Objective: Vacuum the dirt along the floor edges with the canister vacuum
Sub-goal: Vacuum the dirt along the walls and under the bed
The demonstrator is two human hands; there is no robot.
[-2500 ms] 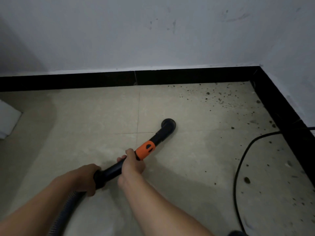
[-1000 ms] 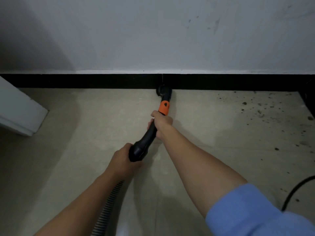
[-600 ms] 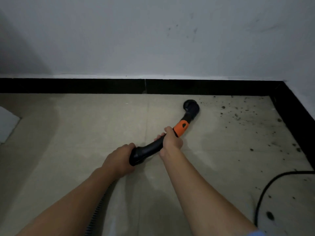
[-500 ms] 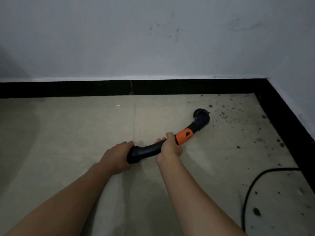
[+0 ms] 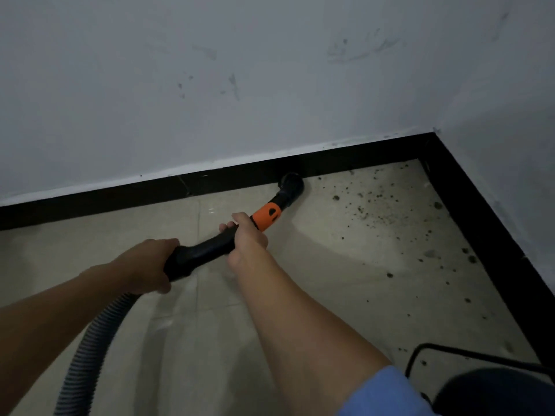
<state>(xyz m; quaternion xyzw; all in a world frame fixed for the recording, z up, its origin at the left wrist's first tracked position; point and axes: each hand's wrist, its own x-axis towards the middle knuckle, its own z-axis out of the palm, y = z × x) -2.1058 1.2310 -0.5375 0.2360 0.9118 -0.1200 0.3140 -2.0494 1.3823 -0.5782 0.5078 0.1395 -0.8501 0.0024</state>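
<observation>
Your black wand, orange-collared, has its nozzle against the baseboard. Your right grip and left grip both clasp it.

The scene is viewed through one wide-angle head-worn camera, pointed forward and down at the floor and the foot of the wall. The frame is tilted, and the left hand and right hand on the vacuum wand are caught close.

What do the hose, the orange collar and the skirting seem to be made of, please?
Hose: ribbed grey flexible plastic, probably. Orange collar: smooth matte plastic, by its even colour. Skirting: black, faintly shiny, likely tile; a joint line shows.
</observation>
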